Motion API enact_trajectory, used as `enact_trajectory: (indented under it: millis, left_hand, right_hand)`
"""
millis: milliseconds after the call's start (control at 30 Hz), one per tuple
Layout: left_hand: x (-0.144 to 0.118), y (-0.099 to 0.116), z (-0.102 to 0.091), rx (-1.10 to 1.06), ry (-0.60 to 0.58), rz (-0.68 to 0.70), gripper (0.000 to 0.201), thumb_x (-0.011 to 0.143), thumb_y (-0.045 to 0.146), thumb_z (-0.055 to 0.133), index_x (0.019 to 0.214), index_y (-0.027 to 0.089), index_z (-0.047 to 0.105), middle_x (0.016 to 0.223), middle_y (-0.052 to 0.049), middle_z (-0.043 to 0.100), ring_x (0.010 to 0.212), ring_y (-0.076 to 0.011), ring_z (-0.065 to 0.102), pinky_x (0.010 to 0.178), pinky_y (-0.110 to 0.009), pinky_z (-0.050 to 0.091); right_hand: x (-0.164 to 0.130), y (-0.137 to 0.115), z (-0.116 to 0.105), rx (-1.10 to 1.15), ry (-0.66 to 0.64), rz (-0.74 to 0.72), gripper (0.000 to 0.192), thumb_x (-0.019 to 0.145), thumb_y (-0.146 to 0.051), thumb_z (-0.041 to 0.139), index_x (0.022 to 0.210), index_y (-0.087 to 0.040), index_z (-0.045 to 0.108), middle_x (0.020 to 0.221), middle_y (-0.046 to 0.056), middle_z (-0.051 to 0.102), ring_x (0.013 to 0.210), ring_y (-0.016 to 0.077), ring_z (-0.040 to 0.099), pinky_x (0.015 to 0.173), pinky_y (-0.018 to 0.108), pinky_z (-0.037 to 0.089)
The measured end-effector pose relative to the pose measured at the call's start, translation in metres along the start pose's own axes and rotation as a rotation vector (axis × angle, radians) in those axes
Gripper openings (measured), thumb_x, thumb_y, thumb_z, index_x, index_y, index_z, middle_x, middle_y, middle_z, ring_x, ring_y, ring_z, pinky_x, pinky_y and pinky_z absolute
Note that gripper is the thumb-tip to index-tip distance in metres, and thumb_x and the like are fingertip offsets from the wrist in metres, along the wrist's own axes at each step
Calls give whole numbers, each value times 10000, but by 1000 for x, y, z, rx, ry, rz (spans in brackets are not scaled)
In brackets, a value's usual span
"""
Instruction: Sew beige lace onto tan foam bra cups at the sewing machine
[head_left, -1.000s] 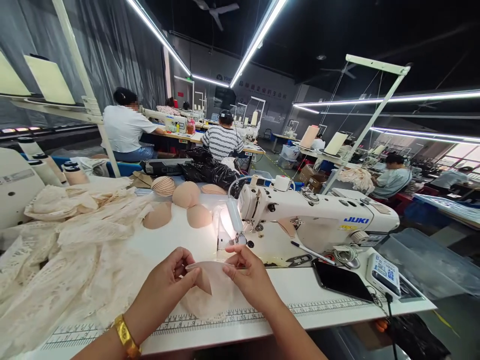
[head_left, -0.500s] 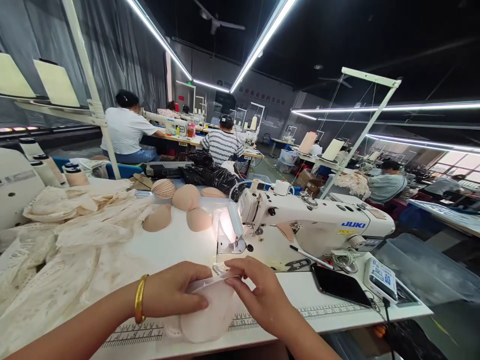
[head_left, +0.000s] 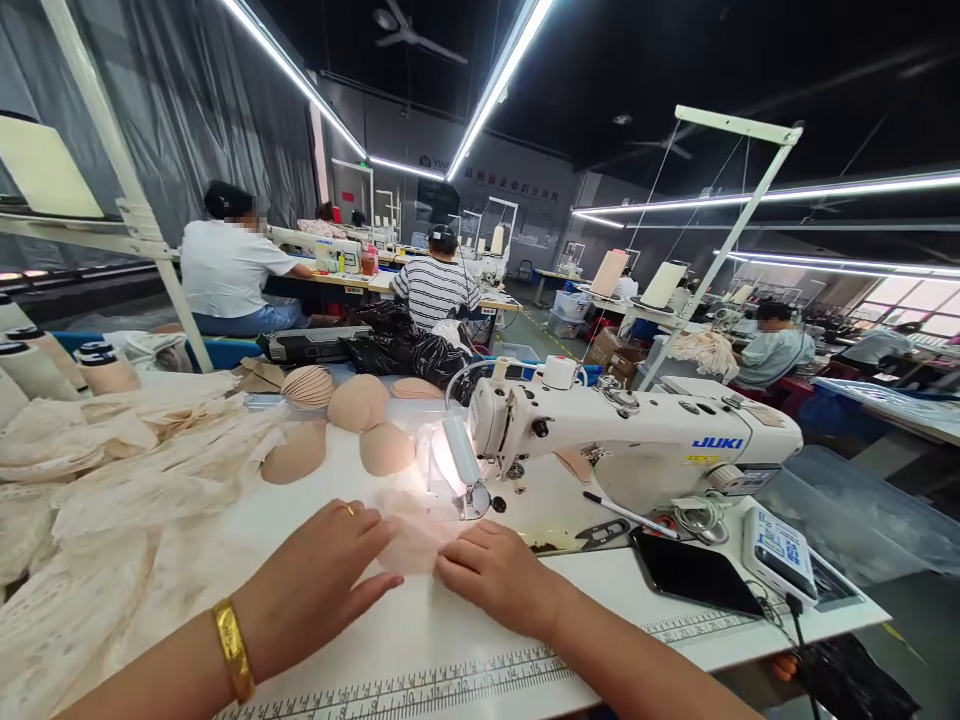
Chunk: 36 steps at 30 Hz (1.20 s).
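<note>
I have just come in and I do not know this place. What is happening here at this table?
A person sits at a white sewing machine in a workshop. Both hands lie flat on a pale fabric piece on the table, close to the needle: the left hand on its left edge, the right hand on its right. Lace fabric is heaped to the left, and foam cups sit behind. Other workers sew at tables farther back.
</note>
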<state>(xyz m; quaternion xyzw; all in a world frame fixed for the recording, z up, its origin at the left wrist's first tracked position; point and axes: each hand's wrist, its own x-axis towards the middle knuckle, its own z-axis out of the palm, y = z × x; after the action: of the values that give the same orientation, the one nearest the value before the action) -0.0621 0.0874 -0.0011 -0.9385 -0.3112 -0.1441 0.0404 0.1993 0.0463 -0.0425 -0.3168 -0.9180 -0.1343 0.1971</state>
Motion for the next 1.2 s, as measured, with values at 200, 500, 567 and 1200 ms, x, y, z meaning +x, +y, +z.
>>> enact_trajectory:
  millis: [200, 500, 567, 1200]
  left_hand:
    - [49, 18, 37, 2, 3, 335, 310, 811, -79, 489, 857, 193, 630, 869, -42, 698, 790, -233, 624, 738, -364, 464]
    - [53, 12, 62, -169, 70, 287, 286, 928, -49, 434, 796, 172, 557, 911, -49, 671, 822, -207, 580, 742, -343, 461]
    - [54, 12, 62, -189, 49, 288, 284, 942, -40, 420, 823, 169, 570, 902, -52, 669, 822, -212, 579, 744, -353, 466]
    - [59, 15, 84, -213, 86, 290, 319, 866, -30, 385, 994, 175, 595, 959, -71, 644, 748, -230, 491, 727, -388, 358]
  right_hand:
    - [-18, 29, 4, 99, -31, 53, 266, 1076, -131, 456, 1094, -251, 692, 1027, 31, 792, 887, 211, 658, 761, 334, 484]
    - [-40, 42, 0, 240, 67, 208, 309, 925, -23, 539, 1106, -225, 687, 960, 48, 690, 840, 192, 562, 753, 320, 476]
    - [-39, 42, -3, 248, 38, 219, 311, 920, -24, 543, 1115, -223, 683, 958, 46, 677, 837, 189, 553, 749, 315, 466]
    - [-37, 40, -1, 233, -5, 275, 328, 952, -57, 518, 1196, -228, 655, 969, 52, 678, 832, 207, 542, 731, 320, 462]
